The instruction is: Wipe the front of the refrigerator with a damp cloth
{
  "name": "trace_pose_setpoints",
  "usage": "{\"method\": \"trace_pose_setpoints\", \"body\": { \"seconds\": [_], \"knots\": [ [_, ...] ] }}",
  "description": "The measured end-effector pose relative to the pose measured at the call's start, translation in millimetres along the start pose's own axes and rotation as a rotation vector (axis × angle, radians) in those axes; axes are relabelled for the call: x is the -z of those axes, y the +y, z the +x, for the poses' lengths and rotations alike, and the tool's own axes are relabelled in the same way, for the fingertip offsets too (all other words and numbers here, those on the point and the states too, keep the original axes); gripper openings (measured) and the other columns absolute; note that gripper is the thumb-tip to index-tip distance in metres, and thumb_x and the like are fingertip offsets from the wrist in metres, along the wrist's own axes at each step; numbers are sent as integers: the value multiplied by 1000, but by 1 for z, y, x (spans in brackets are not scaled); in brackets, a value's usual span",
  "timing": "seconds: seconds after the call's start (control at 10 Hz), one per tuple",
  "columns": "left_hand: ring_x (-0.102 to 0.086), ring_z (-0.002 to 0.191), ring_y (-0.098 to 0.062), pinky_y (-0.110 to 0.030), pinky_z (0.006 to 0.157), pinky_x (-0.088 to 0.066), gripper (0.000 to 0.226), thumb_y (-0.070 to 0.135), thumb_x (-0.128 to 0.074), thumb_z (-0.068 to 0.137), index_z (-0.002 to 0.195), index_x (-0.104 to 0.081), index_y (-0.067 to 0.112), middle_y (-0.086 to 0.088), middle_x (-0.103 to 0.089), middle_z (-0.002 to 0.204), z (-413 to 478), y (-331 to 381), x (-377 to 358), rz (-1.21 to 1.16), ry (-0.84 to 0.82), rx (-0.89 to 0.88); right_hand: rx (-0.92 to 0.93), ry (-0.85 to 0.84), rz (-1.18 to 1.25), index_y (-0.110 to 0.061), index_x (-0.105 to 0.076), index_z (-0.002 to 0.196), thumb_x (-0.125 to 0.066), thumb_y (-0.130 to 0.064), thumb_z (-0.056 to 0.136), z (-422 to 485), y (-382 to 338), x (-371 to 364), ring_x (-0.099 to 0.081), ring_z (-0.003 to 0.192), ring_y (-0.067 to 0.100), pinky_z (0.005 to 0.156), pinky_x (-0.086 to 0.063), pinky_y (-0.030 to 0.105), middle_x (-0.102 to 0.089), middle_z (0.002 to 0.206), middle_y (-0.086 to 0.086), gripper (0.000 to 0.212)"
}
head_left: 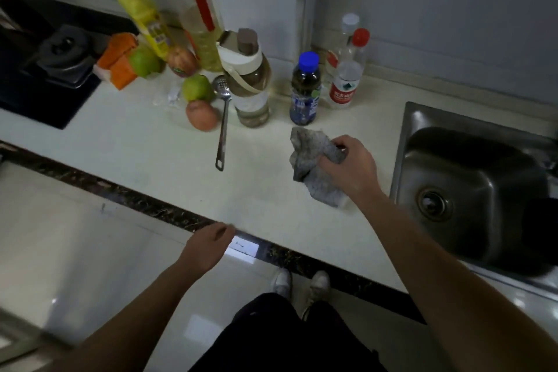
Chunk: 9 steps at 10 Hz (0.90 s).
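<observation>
A crumpled grey cloth (314, 163) rests on the pale countertop (151, 148), just left of the steel sink (471, 190). My right hand (350, 166) is closed over the cloth's right side, gripping it from above. My left hand (208, 246) hovers at the counter's dark front edge, blurred, fingers loosely curled with nothing in them. No refrigerator is in view.
Several bottles (305, 90) stand at the back of the counter, with apples and pears (199, 100) and a slotted spoon (223, 121) left of the cloth. A black gas hob (51, 69) sits at far left. My feet stand on glossy floor tiles below.
</observation>
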<state>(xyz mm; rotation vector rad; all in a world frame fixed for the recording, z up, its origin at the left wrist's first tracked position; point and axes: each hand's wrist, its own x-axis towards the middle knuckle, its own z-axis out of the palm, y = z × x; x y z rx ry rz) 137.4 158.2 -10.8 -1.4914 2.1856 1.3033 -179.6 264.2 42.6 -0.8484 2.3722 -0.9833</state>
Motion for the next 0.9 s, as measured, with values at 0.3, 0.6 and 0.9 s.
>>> {"method": "trace_pose_setpoints", "body": {
  "seconds": [0.3, 0.6, 0.9],
  "knots": [
    [-69, 85, -21, -42, 84, -55, 28, 39, -49, 100, 91, -67, 20, -1, -73, 88, 16, -18, 6, -22, 32, 133, 55, -253, -311, -20, -56, 141, -63, -44, 94, 83, 8, -54, -55, 117, 35, 99, -47, 44, -61, 131, 11, 54],
    [-69, 84, -21, -44, 85, -56, 39, 49, -45, 94, 91, -66, 16, -2, -72, 88, 18, -27, 3, -23, -32, 174, 133, -196, -328, -14, -50, 147, -63, -25, 96, 46, 19, -61, -48, 132, 34, 113, -44, 47, -51, 149, 11, 53],
    [-69, 82, -22, -46, 87, -58, 36, 45, -45, 91, 86, -67, 17, -2, -72, 84, 16, -49, -1, -65, -12, 164, 2, -361, -298, -16, -40, 154, -61, -31, 99, 40, 5, -52, -41, 143, 32, 117, -35, 42, -40, 159, 9, 61]
  ]
}}
